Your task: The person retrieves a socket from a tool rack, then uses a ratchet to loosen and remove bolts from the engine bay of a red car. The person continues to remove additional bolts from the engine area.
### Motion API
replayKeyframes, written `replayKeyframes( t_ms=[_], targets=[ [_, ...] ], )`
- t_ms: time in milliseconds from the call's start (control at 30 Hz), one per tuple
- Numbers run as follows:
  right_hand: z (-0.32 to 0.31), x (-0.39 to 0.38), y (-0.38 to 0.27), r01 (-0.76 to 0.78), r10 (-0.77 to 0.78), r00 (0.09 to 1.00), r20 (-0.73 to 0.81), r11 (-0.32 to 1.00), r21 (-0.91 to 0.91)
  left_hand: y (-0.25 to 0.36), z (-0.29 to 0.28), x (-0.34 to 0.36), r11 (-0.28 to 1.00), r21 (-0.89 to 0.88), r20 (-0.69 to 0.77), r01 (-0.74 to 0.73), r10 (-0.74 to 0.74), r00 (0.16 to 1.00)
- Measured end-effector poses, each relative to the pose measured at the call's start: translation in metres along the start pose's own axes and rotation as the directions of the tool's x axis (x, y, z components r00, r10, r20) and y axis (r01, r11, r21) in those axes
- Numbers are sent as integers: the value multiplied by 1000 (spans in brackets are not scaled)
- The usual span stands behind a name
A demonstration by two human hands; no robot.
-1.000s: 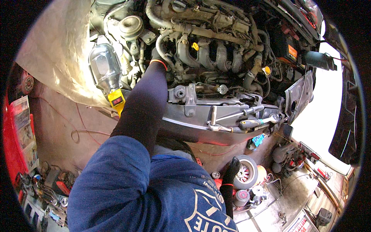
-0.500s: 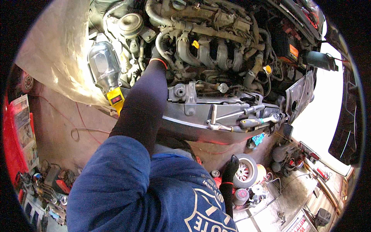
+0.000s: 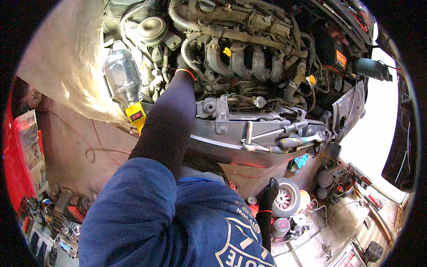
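The left hand, in a dark glove with an orange cuff, reaches deep among the engine parts; its fingers are hidden, so whether it grips anything cannot be told. The right hand, also dark-gloved, hangs low beside the body; its hold cannot be made out either.

The largest thing is a dusty car engine, filling the upper middle of the view, with the left hand at its left side, just beside a ribbed hose. A beige cover drapes the car's left side in view. Along the near edge runs a grey front panel. A wheel lies beyond the right hand in the view. On the cover's inner edge, a lit work lamp with a yellow handle rests left of the forearm. Hand tools, including a ratchet, lie on the panel. Smallest is a yellow loop handle on the engine.
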State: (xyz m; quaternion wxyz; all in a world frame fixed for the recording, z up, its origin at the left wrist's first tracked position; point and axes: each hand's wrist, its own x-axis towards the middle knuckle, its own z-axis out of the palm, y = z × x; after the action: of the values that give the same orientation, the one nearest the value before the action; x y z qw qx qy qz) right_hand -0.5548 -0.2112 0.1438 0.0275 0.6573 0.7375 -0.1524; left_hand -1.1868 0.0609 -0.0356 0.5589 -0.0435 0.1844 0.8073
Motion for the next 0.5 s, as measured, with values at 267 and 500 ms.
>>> replayKeyframes(
  t_ms=[267,500],
  targets=[
    [18,-6,35,-81,81,997,9,991,105,7,1,4,616,532,493,-581,333,804],
    [16,1,-4,-170,181,983,-35,964,203,3,14,-11,936,314,53,-159,150,987]
  ],
)
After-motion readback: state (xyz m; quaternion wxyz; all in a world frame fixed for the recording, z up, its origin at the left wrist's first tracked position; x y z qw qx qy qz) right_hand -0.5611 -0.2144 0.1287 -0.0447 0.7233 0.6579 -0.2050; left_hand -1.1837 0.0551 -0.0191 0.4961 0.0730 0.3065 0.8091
